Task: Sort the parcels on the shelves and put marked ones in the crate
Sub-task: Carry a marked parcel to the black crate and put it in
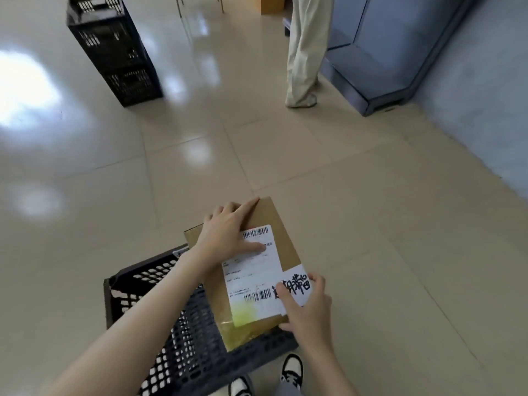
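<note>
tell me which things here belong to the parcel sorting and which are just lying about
Job: parcel, held over the near crate; its shipping label and handwritten slip; left hand and right hand gripping it.
Lying about: stacked black crates far left; bystander's legs; blue cabinet; cardboard box at the top edge.

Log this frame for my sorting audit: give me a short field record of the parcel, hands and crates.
parcel: brown parcel, held above crate
marking: handwritten sticker beside shipping label
left hand: grips far end
right hand: pinches near corner at sticker
elsewhere: stacked crates far left; person's legs beyond
</note>
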`<state>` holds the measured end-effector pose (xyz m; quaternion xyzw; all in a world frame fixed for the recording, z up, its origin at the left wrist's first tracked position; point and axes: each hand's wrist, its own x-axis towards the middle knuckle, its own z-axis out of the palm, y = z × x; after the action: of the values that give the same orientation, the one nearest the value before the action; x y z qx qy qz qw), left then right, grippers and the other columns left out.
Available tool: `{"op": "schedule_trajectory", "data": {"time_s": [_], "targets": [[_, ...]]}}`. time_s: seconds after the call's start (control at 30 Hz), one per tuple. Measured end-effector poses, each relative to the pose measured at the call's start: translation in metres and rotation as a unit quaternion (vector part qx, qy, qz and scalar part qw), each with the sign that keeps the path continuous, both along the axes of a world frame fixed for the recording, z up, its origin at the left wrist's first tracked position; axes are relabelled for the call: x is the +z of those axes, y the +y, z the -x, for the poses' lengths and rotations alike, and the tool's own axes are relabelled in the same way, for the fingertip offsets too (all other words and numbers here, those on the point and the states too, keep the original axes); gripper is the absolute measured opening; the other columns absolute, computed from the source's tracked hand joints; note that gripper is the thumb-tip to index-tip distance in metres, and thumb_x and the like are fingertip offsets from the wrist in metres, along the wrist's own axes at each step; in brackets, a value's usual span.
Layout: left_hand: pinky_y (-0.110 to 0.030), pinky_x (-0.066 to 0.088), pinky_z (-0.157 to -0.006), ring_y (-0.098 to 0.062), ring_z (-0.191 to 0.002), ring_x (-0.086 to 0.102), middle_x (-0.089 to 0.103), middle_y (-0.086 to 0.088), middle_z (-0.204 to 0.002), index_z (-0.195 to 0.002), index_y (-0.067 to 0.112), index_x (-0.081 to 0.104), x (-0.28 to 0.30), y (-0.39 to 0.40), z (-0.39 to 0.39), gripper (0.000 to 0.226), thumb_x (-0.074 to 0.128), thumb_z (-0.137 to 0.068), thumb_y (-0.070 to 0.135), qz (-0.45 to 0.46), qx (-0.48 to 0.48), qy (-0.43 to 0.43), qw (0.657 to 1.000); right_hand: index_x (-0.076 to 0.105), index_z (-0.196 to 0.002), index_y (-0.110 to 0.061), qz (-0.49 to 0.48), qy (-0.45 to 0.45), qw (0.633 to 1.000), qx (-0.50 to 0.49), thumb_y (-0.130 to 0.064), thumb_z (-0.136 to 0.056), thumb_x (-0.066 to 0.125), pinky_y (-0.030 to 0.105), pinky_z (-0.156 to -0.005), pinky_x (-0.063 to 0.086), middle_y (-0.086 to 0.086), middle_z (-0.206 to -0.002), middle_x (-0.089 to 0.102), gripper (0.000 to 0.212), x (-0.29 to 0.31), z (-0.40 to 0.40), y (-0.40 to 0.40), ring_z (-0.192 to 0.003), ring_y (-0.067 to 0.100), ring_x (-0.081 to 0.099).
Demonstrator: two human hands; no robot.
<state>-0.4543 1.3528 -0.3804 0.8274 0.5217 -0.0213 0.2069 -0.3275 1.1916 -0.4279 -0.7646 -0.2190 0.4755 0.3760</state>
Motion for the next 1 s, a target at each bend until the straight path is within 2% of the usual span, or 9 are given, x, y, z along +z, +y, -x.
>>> {"op": "schedule_trajectory", "data": {"time_s": [0.07,0.17,0.23,0.33,0.37,0.47,0.73,1.0], "targets": [[-0.042,0.031,-0.101,-0.027,-0.123,0.04,0.042,-0.004,-0.137,-0.148,0.039,0.011,-0.031,0.003,0.003,0.098,0.067,-0.071,0.06,0.024,0.002,0.0,1.0,0.036,-0.122,-0.031,0.017,-0.01,1.0,0.019,-0.036,-0.078,0.074,0.037,-0.061,0.06,0.003,-0.114,0.038,0.057,-0.024,0.003,-0.001,-0.084,0.013,0.058],[-0.043,0.033,-0.101,-0.027,-0.123,0.04,0.042,-0.005,-0.139,-0.148,0.038,0.012,-0.076,0.008,0.009,0.094,0.067,-0.075,0.057,0.066,0.002,-0.006,0.998,0.033,-0.12,-0.038,0.029,-0.023,0.998,0.049,-0.031,-0.073,0.079,0.041,-0.068,0.059,0.0,-0.114,0.036,0.067,-0.06,0.006,-0.002,-0.083,0.012,0.056],[-0.044,0.033,-0.102,-0.028,-0.124,0.039,0.041,-0.005,-0.14,-0.149,0.038,0.012,-0.105,0.011,0.012,0.093,0.067,-0.075,0.057,0.082,-0.001,-0.004,0.997,0.032,-0.126,-0.034,0.036,-0.021,0.997,0.06,-0.026,-0.07,0.082,0.038,-0.069,0.059,0.002,-0.119,0.036,0.076,-0.082,0.008,-0.001,-0.082,0.011,0.056],[-0.045,0.032,-0.103,-0.027,-0.123,0.038,0.041,-0.005,-0.139,-0.148,0.038,0.011,-0.146,0.014,0.01,0.093,0.067,-0.076,0.055,0.096,-0.003,0.001,0.995,0.03,-0.132,-0.023,0.053,-0.031,0.996,0.065,-0.016,-0.067,0.082,0.012,-0.055,0.05,0.003,-0.12,0.035,0.084,-0.113,0.01,0.001,-0.077,0.002,0.048],[-0.044,0.032,-0.102,-0.026,-0.122,0.039,0.041,-0.005,-0.138,-0.149,0.037,0.012,-0.159,0.015,0.008,0.093,0.067,-0.076,0.055,0.098,-0.006,0.002,0.995,0.029,-0.132,-0.021,0.061,-0.032,0.996,0.064,-0.014,-0.066,0.083,0.009,-0.051,0.046,0.003,-0.119,0.036,0.085,-0.124,0.01,0.001,-0.076,0.0,0.046],[-0.041,0.032,-0.101,-0.025,-0.121,0.039,0.041,-0.006,-0.137,-0.149,0.034,0.013,-0.199,0.018,0.0,0.093,0.067,-0.076,0.054,0.106,-0.02,0.003,0.994,0.026,-0.132,-0.02,0.08,-0.022,0.995,0.055,-0.009,-0.064,0.083,0.01,-0.048,0.042,0.002,-0.118,0.035,0.089,-0.157,0.009,0.003,-0.076,0.002,0.047],[-0.044,0.03,-0.105,-0.03,-0.126,0.037,0.036,-0.01,-0.142,-0.149,0.028,0.015,-0.293,0.037,-0.012,0.09,0.067,-0.079,0.049,0.126,-0.018,0.036,0.991,0.025,-0.133,-0.023,0.126,0.015,0.991,0.04,-0.002,-0.07,0.078,0.011,-0.051,0.038,0.01,-0.13,0.035,0.085,-0.237,0.005,0.03,-0.076,0.003,0.046],[-0.04,0.028,-0.104,-0.027,-0.13,0.03,0.032,-0.009,-0.144,-0.15,0.028,0.014,-0.343,0.048,-0.016,0.088,0.065,-0.081,0.049,0.116,0.015,0.027,0.993,0.021,-0.139,-0.023,0.175,0.017,0.984,0.018,-0.004,-0.073,0.076,0.012,-0.05,0.031,0.014,-0.136,0.027,0.088,-0.285,0.008,0.054,-0.069,0.001,0.036]]}}
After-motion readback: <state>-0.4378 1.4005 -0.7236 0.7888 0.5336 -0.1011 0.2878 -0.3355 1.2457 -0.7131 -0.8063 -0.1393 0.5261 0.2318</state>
